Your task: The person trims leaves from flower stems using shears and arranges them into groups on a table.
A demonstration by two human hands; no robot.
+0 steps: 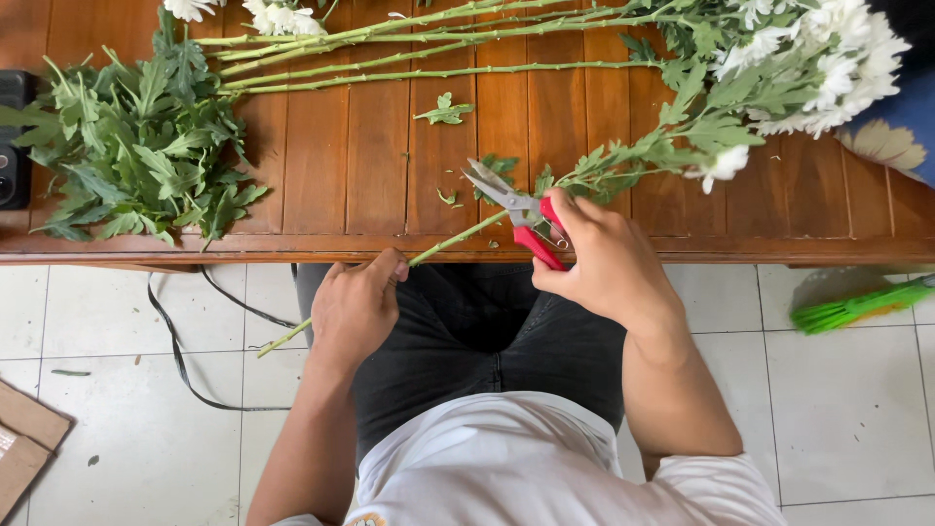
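Right hand (609,263) grips my red shears (521,216), left hand (355,307) pinches the stem (458,237); brown cardboard (24,443) lies bottom-left.

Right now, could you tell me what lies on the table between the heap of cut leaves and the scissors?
In the head view, mostly bare wood separates the leaf heap from the scissors; only small leaf scraps lie there.

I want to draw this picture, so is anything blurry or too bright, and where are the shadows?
Head view: mostly sharp, in soft even light. The white daisy-like flowers at the top right look slightly washed out. The pile of cut green leaves casts a soft shadow on the brown wooden table. The right hand with the red-handled scissors and the left hand on the green stem look crisp.
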